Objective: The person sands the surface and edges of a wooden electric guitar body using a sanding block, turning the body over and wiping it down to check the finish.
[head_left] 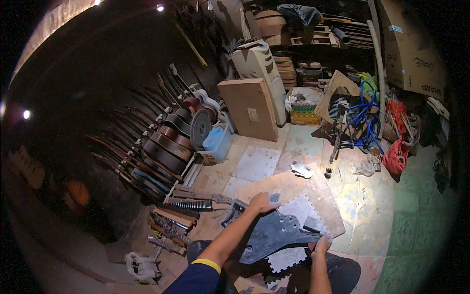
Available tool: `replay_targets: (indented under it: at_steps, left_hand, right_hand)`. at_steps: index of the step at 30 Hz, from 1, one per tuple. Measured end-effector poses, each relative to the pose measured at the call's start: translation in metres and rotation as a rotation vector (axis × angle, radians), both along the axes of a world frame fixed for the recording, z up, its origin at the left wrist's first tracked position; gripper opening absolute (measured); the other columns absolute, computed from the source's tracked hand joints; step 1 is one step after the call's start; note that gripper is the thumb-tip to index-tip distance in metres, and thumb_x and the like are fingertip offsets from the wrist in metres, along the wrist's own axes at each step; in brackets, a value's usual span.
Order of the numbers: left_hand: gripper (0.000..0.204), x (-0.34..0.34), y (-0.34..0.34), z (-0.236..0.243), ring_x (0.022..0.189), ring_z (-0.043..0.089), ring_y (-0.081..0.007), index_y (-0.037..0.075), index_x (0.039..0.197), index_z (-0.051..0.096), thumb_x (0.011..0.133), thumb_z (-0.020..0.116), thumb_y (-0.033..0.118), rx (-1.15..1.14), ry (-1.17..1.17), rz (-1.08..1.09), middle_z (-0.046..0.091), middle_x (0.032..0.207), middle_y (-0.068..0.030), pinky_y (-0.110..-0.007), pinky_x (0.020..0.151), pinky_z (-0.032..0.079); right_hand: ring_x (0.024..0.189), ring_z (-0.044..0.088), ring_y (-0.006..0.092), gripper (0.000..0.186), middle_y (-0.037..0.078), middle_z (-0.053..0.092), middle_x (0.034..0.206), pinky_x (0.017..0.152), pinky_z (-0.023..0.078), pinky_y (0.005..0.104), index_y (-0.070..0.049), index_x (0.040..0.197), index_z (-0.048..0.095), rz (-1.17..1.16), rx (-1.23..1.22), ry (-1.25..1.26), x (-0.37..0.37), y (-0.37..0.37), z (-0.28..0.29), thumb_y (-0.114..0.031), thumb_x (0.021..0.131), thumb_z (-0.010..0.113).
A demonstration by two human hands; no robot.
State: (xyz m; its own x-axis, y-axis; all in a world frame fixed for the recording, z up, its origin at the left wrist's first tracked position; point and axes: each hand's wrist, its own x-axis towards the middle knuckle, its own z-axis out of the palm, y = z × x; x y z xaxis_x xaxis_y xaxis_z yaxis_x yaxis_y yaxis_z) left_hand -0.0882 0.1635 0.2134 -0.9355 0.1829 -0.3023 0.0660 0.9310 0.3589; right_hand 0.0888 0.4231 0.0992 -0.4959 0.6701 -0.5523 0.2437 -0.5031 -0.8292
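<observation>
A dark grey guitar body (267,240), with several round holes and a recess at its left end, lies tilted across my lap. My left hand (262,202) is closed at its far edge, with a small grey piece like sandpaper (275,197) showing at the fingers. My right hand (321,244) is closed around the body's narrow right end. Beneath the body are pale foam mats with toothed edges (299,208) on a brown board (330,208). A small dark grey block (312,224) rests on the mat, close to my right hand.
Several rasps and files (191,205) lie on the left, below a row of guitars (169,142). Past the board are a white crumpled piece (302,170) and a small dark jar (327,172). A blue hose (364,120) and red bags (395,157) stand at the right.
</observation>
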Motion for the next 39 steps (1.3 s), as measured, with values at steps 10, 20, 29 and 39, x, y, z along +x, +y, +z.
replay_targets:
  at_steps: [10,20,29,39]
  left_hand:
    - [0.047,0.126,-0.037,0.142,0.090,0.066,-0.0151,-0.002,0.112,0.065,0.075,0.076,0.023,0.724,0.566,0.075,0.072,0.099,-0.0122,-0.032,0.084,0.051]
    - [0.037,0.210,-0.006,0.086,0.069,0.053,-0.0124,0.004,0.094,0.061,0.077,0.082,0.029,1.032,0.926,0.456,0.056,0.072,-0.0017,-0.030,0.064,0.047]
    - [0.064,0.287,0.047,0.008,0.081,0.060,-0.0099,0.004,0.115,0.053,0.072,0.089,0.034,1.266,0.869,0.667,0.065,0.091,-0.0019,-0.028,0.074,0.052]
    - [0.081,0.321,0.057,-0.025,0.114,0.055,-0.0225,-0.003,0.136,0.039,0.075,0.086,0.023,1.471,0.552,0.638,0.056,0.126,-0.0150,-0.036,0.099,0.044]
  right_hand:
    - [0.086,0.060,0.0130,0.020,0.003,0.063,0.099,0.077,0.049,0.0281,-0.004,0.103,0.065,0.010,-0.089,0.636,0.025,0.021,0.224,-0.022,0.096,0.059]
    - [0.106,0.054,0.0131,0.026,0.003,0.061,0.114,0.097,0.040,0.0274,0.000,0.113,0.065,0.264,0.184,0.903,-0.003,0.009,0.329,-0.019,0.099,0.053]
    - [0.081,0.052,0.0079,0.027,-0.001,0.056,0.099,0.070,0.044,0.0215,-0.004,0.112,0.068,0.409,0.277,0.847,-0.036,-0.028,0.310,-0.021,0.097,0.055]
    - [0.090,0.059,0.0121,0.010,0.005,0.063,0.100,0.079,0.047,0.0262,-0.005,0.100,0.062,0.447,0.430,0.787,-0.024,-0.089,0.329,-0.013,0.096,0.058]
